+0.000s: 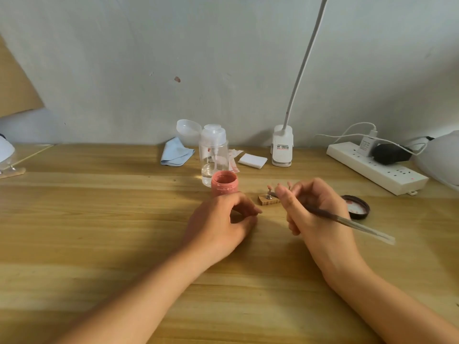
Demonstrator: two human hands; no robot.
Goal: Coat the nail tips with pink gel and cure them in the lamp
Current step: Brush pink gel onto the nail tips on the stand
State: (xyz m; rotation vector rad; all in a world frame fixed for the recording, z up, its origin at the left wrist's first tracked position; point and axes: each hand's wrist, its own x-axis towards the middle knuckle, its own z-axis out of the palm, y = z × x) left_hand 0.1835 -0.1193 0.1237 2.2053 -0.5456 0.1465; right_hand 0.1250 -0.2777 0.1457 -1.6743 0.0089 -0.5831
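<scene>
Nail tips on a block are seen just beyond the nearer right hand, whose fingers are clamped on a brush pointed at them; the left hand is loosely curled, empty.

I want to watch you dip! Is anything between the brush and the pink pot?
Nothing visible: only bare wooden table lies between the thin brush in the right hand and the open pink gel jar.

My left hand rests on the worktop, fingers loosely curled, forearm entering from 7 o'clock. My right hand, from 5 o'clock, pinches a brush.
</scene>
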